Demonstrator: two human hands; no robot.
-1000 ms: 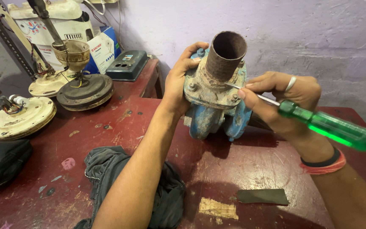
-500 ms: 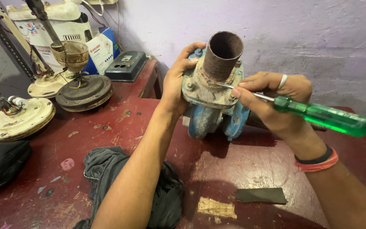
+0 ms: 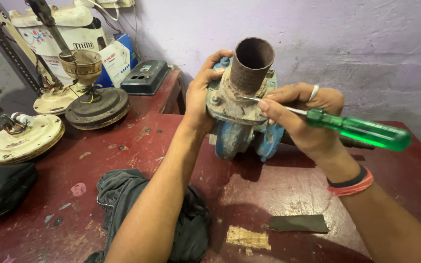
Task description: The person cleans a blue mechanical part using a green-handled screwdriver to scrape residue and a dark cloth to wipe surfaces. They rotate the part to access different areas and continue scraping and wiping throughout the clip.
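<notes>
The left hand (image 3: 204,100) is clasping the blue water pump (image 3: 242,114), which is standing on the red desk (image 3: 278,187), fingers wrapped over its flange left of the rusty pipe stub (image 3: 252,63). The right hand (image 3: 303,117) is pinching the green-handled screwdriver (image 3: 352,127) near its shank, the tip probing the crusted seam below the pipe stub. The left grip should be bracing firmly, the blade staying flat in the joint. A dark cloth (image 3: 123,195) is lying nearer than the pump.

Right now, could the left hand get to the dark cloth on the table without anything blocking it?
Probably yes. The left hand grips the blue pump housing, and the dark cloth lies directly under that forearm on the red table, nothing between; it must release the housing first.
</notes>
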